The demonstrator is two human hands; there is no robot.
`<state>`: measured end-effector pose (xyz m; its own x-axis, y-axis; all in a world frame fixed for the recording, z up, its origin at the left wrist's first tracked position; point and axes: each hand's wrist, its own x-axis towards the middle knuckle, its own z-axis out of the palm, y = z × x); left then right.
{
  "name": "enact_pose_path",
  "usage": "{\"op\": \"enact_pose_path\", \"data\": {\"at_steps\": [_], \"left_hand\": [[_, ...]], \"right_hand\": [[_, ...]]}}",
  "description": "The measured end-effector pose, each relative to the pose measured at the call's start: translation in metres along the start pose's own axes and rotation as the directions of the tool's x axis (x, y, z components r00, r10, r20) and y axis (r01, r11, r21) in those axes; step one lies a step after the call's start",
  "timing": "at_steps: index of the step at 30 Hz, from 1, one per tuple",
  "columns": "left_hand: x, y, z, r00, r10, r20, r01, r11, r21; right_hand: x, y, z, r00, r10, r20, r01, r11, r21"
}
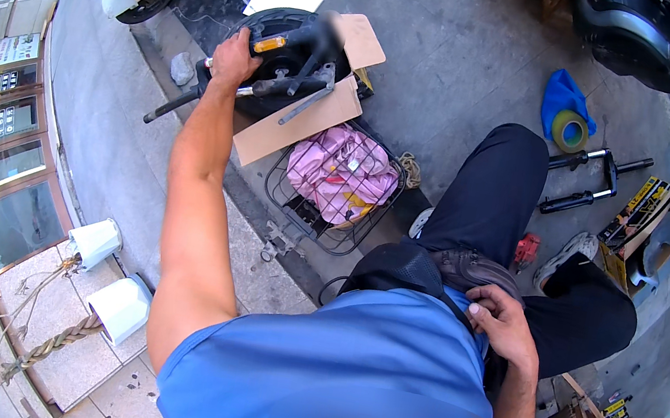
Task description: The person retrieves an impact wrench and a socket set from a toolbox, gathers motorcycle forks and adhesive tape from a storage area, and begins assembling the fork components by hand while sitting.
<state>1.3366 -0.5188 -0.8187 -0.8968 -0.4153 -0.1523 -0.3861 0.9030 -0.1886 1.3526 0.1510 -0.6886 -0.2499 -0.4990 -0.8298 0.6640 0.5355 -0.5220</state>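
Note:
My left arm reaches forward to a black wheel (281,67). My left hand (236,60) is closed on the wheel's left edge, with the fingertips partly hidden. An orange reflector (270,44) on a dark part lies just right of that hand. Beside the wrist runs a bar with a black handle (171,105). Back at my waist, my right hand (508,326) has its fingers curled, with thumb and forefinger close together. It is against a dark waist bag (466,271); whatever the fingers pinch there is too small to make out.
Cardboard (301,122) leans against the wheel. Nearer is a black wire basket (323,229) holding a pink bundle (341,170). To the right lie a roll of tape (569,131), a blue cloth (565,97), a black fork (600,187) and a red tool (526,252). Scooters stand further off.

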Motion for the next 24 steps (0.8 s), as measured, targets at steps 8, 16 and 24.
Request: {"op": "enact_pose_path", "data": {"at_steps": [8, 16, 24], "left_hand": [[-0.034, 0.020, -0.105, 0.967, -0.055, -0.248, 0.055, 0.998, -0.008], [0.000, 0.134, -0.242, 0.995, 0.014, -0.102, -0.004, 0.995, 0.098], [0.082, 0.298, -0.133, 0.853, 0.180, 0.491, 0.003, 0.937, -0.349]], "right_hand": [[0.008, -0.046, -0.039, 0.962, -0.272, -0.037, 0.247, 0.917, -0.313], [0.030, -0.078, -0.105, 0.886, -0.426, -0.183, 0.361, 0.881, -0.305], [0.008, -0.005, -0.151, 0.855, -0.332, -0.398, 0.323, 0.942, -0.090]]}}
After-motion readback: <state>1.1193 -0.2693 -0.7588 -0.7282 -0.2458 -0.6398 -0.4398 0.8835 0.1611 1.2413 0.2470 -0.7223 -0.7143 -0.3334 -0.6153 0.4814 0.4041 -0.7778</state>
